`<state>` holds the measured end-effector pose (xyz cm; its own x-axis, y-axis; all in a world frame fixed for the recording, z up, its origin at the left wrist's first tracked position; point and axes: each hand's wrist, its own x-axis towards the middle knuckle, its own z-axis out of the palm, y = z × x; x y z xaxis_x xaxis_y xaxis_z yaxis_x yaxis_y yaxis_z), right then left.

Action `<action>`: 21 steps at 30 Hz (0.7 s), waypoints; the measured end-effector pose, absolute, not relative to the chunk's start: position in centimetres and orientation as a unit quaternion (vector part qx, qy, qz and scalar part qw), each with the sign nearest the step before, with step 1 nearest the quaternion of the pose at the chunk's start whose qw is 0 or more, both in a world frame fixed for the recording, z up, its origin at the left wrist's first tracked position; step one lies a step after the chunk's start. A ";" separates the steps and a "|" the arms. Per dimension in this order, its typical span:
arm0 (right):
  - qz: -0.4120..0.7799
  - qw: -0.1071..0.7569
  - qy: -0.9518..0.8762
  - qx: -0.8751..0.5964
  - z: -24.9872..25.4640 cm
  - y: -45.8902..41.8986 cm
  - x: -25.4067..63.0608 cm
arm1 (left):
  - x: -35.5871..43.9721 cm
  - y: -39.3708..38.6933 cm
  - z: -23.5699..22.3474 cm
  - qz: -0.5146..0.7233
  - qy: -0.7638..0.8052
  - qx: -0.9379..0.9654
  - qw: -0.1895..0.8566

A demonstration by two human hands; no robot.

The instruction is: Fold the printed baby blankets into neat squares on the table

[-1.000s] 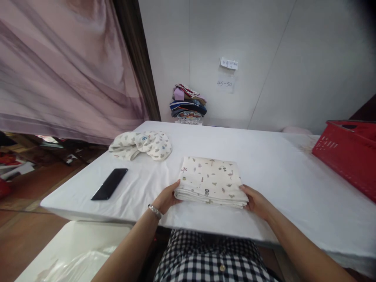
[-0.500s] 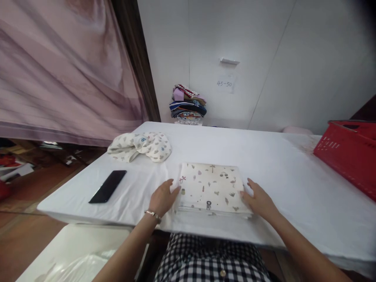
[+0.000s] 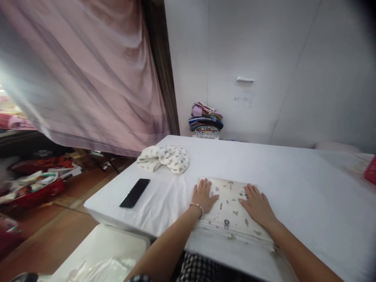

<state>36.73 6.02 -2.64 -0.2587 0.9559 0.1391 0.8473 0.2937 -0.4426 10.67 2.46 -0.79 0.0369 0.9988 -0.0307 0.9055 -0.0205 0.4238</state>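
Observation:
A folded white cloth (image 3: 227, 209) printed with small plants and animals lies flat near the table's front edge. My left hand (image 3: 204, 196) rests on its left part, palm down with fingers spread; a bracelet circles that wrist. On the cloth's right part lies my right hand (image 3: 257, 203), also flat with the fingers stretched out. Farther back to the left sits a bunched white patterned cloth (image 3: 164, 158). A black phone (image 3: 135, 192) lies to the left of my hands.
A white table (image 3: 282, 180) stands before me. Behind it, folded clothes (image 3: 205, 121) are piled against the wall. A pink curtain (image 3: 111, 70) hangs at the left. A red basket (image 3: 370, 170) is cut off at the right. A pale stool-like surface (image 3: 102, 244) sits at lower left.
My hands have moved from the sides of the folded cloth onto its top and now lie flat. The view has turned left, so the red basket has mostly left the picture.

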 end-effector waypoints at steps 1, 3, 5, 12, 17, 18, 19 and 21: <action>0.148 0.203 -0.779 -0.575 -2.9 6.1 36.9 | 10.7 2.4 -0.8 0.137 0.679 0.702 0.166; 0.148 0.213 -0.777 -0.573 -3.3 6.2 37.2 | 10.7 2.2 -0.7 0.136 0.679 0.702 0.166; 0.138 0.213 -0.778 -0.574 -3.5 6.4 37.4 | 10.8 2.3 -0.7 0.143 0.678 0.701 0.169; 0.316 0.321 -0.648 -0.614 -2.0 5.7 39.1 | 9.3 1.8 -0.4 0.298 0.683 0.610 0.270; 0.512 0.388 -0.420 -0.641 0.6 1.7 41.2 | 7.5 -0.8 -0.1 0.421 0.711 0.424 0.372; 0.536 0.394 -0.394 -0.634 0.9 0.8 41.5 | 7.3 -1.4 0.0 0.436 0.706 0.403 0.387; 0.554 0.398 -0.375 -0.628 1.0 0.1 41.8 | 7.0 -1.9 0.1 0.446 0.703 0.387 0.397; 0.574 0.400 -0.354 -0.621 0.9 -1.2 42.3 | 6.7 -2.6 0.3 0.442 0.709 0.375 0.402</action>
<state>42.33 -1.21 0.86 0.0916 0.8981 -0.4301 -0.0184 -0.4303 -0.9025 6.74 -2.62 0.28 -0.3957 0.8866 -0.2396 0.1761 0.3293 0.9277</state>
